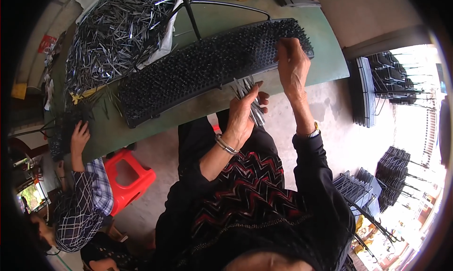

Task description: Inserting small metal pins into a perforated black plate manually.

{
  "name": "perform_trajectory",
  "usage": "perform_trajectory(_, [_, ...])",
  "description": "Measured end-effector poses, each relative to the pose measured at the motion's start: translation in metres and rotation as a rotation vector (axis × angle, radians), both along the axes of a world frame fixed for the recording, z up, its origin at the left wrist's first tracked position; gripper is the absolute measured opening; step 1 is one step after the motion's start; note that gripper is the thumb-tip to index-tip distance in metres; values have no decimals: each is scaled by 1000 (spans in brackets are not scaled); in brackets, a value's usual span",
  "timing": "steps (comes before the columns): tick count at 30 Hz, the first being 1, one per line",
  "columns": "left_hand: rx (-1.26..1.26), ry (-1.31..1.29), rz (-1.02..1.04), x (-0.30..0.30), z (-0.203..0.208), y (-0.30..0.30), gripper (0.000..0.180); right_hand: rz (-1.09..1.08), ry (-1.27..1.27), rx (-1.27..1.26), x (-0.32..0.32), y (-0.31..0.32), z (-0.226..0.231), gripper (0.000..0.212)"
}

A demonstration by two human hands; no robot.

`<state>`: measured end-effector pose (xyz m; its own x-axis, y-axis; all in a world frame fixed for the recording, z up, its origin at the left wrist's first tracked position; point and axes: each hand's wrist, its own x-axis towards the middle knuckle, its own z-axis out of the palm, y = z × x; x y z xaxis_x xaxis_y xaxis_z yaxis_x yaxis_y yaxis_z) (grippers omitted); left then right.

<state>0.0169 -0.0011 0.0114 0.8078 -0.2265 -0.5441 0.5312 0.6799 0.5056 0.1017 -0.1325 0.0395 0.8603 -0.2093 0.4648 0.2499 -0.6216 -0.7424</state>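
Note:
A long, slightly curved black perforated panel (207,58) lies across the green table, most of its honeycomb holes filled with upright dark pieces. My left hand (240,117) is closed around a bunch of thin, shiny dark strips (245,88), just in front of the panel's near edge. Over the panel's right end, beside a patch of bare holes (270,51), my right hand (295,68) is closed with its fingers bent down. Whatever those fingertips pinch is hidden or too small to make out.
A heap of loose strips (122,35) fills a white sack at the table's back left. Black metal rods (231,5) rise behind the panel. A red stool (141,179) and a co-worker's hand (80,138) are at left. Stacked black racks (394,176) stand on the right.

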Motion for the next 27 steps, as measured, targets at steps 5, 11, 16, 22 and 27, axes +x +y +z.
perform_trajectory(5, [-53, 14, -57, 0, -4, 4, 24, 43, 2, -56, 13, 2, -30, 7])
perform_trajectory(11, [-89, 22, -42, 1, -8, 6, 14, 28, 73, -391, 2, 10, -21, 15])
perform_trajectory(16, [-23, -1, 17, 0, -4, 7, 14, 362, 502, -187, -31, -3, 9, 16])
perform_trajectory(22, [-21, 1, -3, -3, -3, 2, 15, 508, 596, 160, -56, -4, 11, 6])
perform_trajectory(27, [-25, 23, 16, -2, -2, 3, 16, 532, 558, 171, -57, -5, 9, 6])
